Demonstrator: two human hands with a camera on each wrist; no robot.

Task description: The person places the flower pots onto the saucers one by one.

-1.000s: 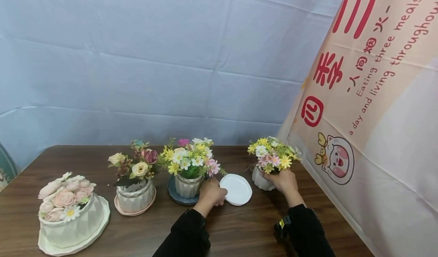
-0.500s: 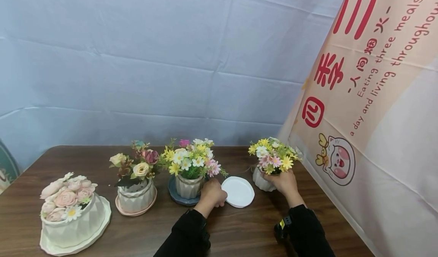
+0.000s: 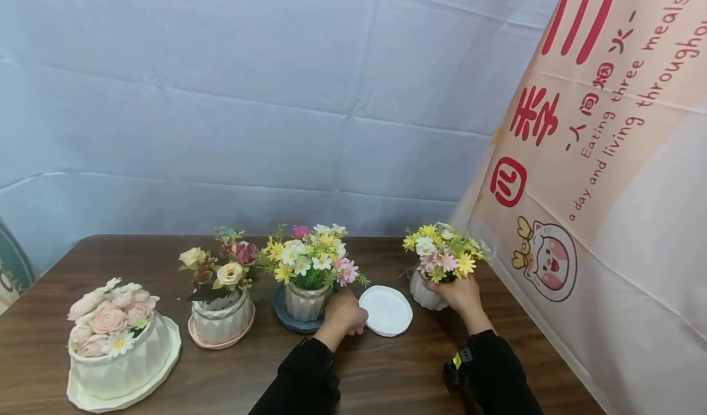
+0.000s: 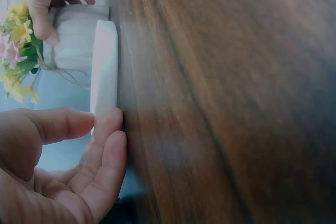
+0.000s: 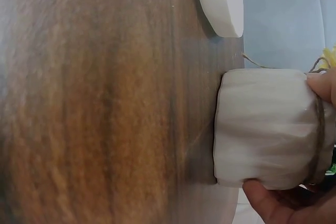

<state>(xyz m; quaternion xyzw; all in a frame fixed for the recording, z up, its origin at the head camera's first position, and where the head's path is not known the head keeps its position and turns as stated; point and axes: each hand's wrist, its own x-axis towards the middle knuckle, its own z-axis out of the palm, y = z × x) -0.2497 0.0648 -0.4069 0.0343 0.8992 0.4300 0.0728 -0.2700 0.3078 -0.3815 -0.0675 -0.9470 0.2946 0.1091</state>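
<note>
While the left hand (image 3: 343, 314) touches the white saucer (image 3: 386, 310) edge with relaxed fingers (image 4: 107, 135), the right hand (image 3: 463, 293) grips the white flower pot (image 3: 426, 294) standing just right of that saucer on the wooden table (image 3: 386, 372).

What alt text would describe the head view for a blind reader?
The right hand grips a white flower pot while the left hand touches a white saucer on a wooden table; three other flower pots stand further left.

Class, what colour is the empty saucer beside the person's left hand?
White; the saucer shows best in the head view.
</note>
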